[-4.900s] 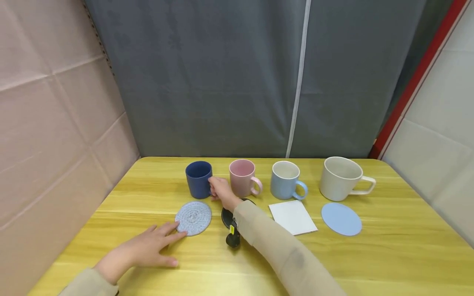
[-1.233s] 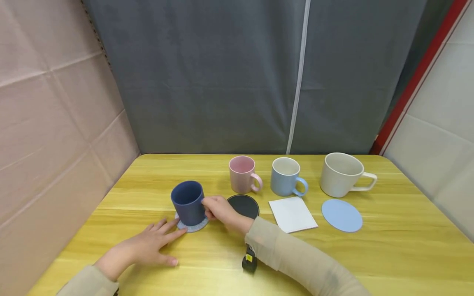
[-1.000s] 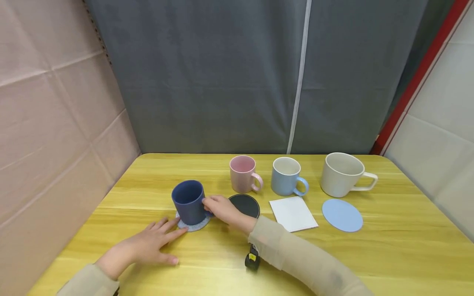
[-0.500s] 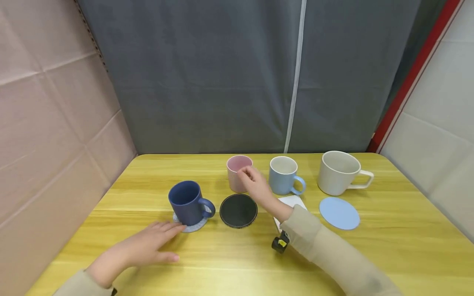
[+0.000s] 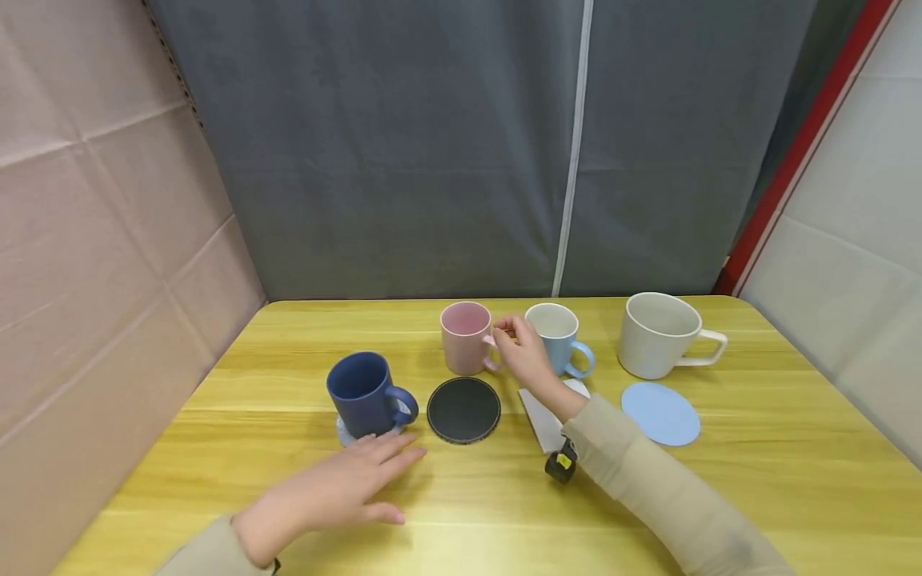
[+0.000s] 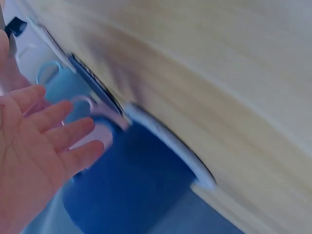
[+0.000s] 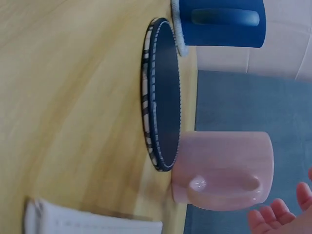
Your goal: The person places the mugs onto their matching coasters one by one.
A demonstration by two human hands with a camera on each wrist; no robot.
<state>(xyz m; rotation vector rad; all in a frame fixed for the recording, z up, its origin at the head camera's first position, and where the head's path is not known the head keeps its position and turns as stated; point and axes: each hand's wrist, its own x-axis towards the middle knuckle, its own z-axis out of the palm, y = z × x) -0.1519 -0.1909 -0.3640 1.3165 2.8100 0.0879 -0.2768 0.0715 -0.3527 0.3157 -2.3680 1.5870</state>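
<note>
Fingers loosely bent, my right hand (image 5: 529,356) is beside the handle of the pink mug (image 5: 463,352). In the right wrist view its fingertips (image 7: 280,210) are close to the handle, with a gap. My left hand (image 5: 342,490) has its fingers spread over the table just in front of the navy mug (image 5: 358,402). That mug stands upright on a round woven grey-blue coaster (image 5: 345,433), its handle pointing right. A round black coaster (image 5: 464,410) with a stitched edge lies in front of the pink mug.
Right of the pink mug stand a light blue mug (image 5: 560,350) and a large off-white mug (image 5: 651,346). My right forearm partly covers a white square coaster (image 5: 542,426). A pale blue round coaster (image 5: 661,414) lies farther right. A grey curtain (image 5: 403,160) hangs behind the table.
The navy mug went from the back row onto the woven coaster, and my right hand let go of it and moved right to the pink mug. My left hand left the coaster's edge, shifting right.
</note>
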